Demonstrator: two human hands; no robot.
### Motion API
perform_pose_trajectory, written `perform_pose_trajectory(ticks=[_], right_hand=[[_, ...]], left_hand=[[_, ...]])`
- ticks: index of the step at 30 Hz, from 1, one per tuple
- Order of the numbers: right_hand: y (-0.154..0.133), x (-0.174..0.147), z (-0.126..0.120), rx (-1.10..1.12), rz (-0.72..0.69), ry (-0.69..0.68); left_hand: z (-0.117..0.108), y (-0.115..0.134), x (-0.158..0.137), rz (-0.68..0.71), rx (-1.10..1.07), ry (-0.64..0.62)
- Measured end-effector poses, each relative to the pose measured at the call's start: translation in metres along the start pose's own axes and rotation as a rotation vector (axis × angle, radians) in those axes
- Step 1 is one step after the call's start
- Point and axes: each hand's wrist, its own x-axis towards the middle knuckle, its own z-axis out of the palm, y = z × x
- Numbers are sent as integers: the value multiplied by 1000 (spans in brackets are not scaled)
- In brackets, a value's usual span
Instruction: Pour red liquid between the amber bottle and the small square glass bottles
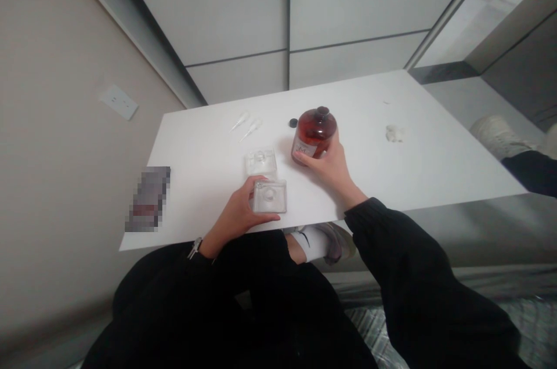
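Note:
My right hand (328, 166) is wrapped round the lower right side of an amber bottle (317, 128), which has a pale label and an uncapped mouth. A small black cap (293, 123) lies just left of the bottle. Near the table's front edge, my left hand (237, 209) grips a clear square glass bottle (270, 197) between thumb and fingers, a round opening showing in its top. Just behind it stands a second clear glass bottle (260, 161), its near side partly covered by my left hand and the first one.
Two clear droppers (250, 130) lie on the white table (195, 143) behind the glass bottles. A crumpled white tissue (395, 133) is at the right, and a blurred-out flat object (148, 199) at the left edge. Another person's shoe (496, 136) shows beyond the table's right side.

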Motion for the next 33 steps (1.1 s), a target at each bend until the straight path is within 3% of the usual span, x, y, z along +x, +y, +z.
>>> perform_pose_trajectory(ticks=[20, 33], right_hand=[[3, 1, 1, 56, -53, 1], [4, 1, 0, 60, -53, -11]], left_hand=[[3, 6, 21, 35, 67, 50], [7, -2, 15, 68, 50, 71]])
